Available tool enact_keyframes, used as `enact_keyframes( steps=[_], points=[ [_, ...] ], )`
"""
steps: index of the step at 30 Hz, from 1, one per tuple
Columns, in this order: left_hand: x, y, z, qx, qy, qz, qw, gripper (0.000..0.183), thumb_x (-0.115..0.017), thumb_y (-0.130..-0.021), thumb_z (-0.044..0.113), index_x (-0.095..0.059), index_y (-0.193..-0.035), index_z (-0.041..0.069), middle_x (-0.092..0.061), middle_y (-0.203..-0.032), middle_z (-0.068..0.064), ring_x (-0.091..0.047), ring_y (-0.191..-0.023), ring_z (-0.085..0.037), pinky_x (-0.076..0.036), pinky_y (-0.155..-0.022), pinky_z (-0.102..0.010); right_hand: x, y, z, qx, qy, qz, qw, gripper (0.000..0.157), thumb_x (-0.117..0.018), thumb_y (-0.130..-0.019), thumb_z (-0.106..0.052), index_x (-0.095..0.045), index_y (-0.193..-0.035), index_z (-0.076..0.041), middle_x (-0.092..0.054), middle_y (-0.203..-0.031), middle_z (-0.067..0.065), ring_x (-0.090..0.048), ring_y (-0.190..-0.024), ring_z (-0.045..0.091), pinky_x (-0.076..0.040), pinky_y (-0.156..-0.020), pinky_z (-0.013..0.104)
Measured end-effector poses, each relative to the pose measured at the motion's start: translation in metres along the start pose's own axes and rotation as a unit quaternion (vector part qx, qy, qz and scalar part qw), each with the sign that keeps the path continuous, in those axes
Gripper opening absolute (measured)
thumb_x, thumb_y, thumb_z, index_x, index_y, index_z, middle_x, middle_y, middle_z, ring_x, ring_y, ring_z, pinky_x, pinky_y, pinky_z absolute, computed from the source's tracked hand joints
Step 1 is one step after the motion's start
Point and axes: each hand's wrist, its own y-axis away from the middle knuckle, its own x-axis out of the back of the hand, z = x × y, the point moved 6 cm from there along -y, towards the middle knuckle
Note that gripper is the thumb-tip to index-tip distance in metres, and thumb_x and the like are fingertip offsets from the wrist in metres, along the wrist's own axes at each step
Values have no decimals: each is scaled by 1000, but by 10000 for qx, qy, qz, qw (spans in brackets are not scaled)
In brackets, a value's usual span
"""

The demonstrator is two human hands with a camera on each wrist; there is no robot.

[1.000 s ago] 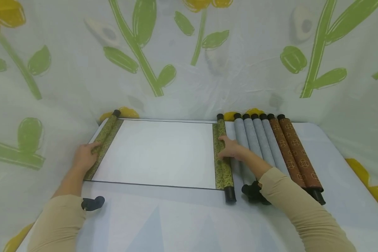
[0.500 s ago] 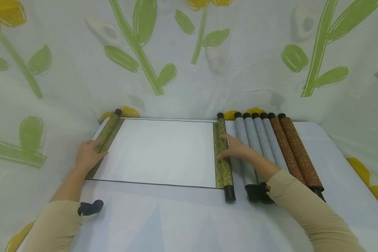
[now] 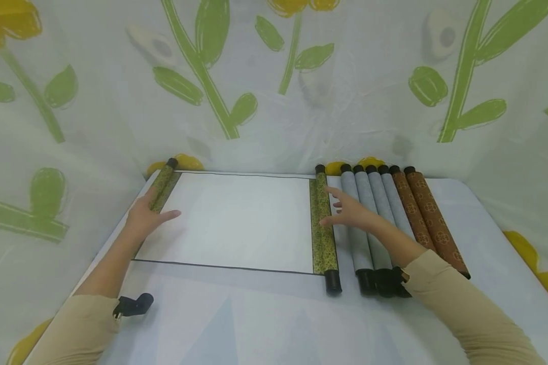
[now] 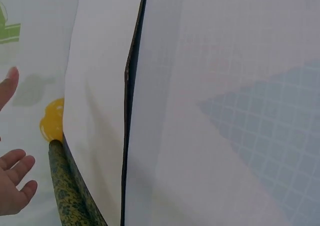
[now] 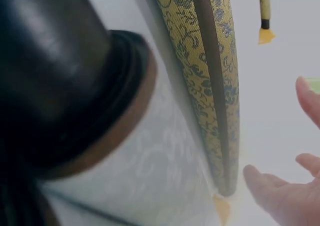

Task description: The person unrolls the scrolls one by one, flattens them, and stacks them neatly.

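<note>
A scroll with a white sheet (image 3: 237,223) lies unrolled on the table, a green-gold patterned roller at each end. My left hand (image 3: 143,215) is over the left roller (image 3: 164,177), thumb spread out above the sheet. In the left wrist view this hand (image 4: 15,186) appears apart from the roller (image 4: 65,186), fingers loosely bent. Beside the right roller (image 3: 327,238), my right hand (image 3: 351,210) has its fingers and thumb spread. The right wrist view shows the same hand (image 5: 290,201) holding nothing; whether it touches the roller in the head view I cannot tell.
Several rolled grey scrolls (image 3: 358,243) lie side by side right of the open one. Two brown patterned scrolls (image 3: 431,213) are beyond them. A flower-printed cloth (image 3: 274,116) hangs at the back. The pale table (image 3: 255,319) extends in front.
My left hand has let go of the left roller, spread its thumb and risen slightly to the right. My right hand has loosened from the right roller and shifted a little rightward.
</note>
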Motion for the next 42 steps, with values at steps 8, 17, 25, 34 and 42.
enact_keyframes(
  steps=[8, 17, 25, 34, 42],
  points=[
    [-11, 8, 31, -403, 243, -300, 9984, 111, -74, -77, 48, 0, -153, 13, -17, -154, -23, -23, -138, -43, -26, -104, -61, 10, 12, -5, 488, 5, 204, 9986, 100, -76, -80, -25, -8, -153, -16, -9, -156, 21, -26, -135, 47, -33, -102, 59],
    [-23, 13, 58, -510, 480, -665, 9953, 108, -76, -77, 40, -1, -153, 24, -17, -156, -17, -23, -140, -38, -29, -105, -57, 26, 29, -4, 539, 311, 418, 9972, 102, -76, -80, -24, -5, -153, -16, -9, -156, 22, -28, -134, 48, -35, -101, 57],
    [-42, 19, 82, -900, 638, -853, 9902, 109, -78, -75, 41, -3, -153, 24, -21, -155, -15, -25, -140, -36, -25, -107, -58, 37, 40, 2, 751, 180, 465, 9959, 101, -76, -80, -21, -7, -153, -12, -6, -157, 18, -23, -137, 46, -30, -105, 56],
    [-64, 25, 120, -1560, 473, -878, 9827, 107, -81, -73, 35, -11, -153, 24, -26, -154, -14, -29, -138, -36, -30, -106, -55, 48, 52, 9, 686, 234, 481, 9962, 101, -75, -82, -25, -5, -153, -13, -4, -157, 19, -21, -136, 48, -27, -106, 59],
    [-83, 29, 150, -1828, 527, -1040, 9762, 107, -83, -71, 35, -14, -153, 25, -31, -152, -12, -33, -137, -35, -35, -103, -54, 54, 61, 24, 577, 303, 636, 9958, 99, -74, -82, -19, -6, -153, -14, -6, -157, 21, -23, -135, 49, -30, -103, 60]
  ],
)
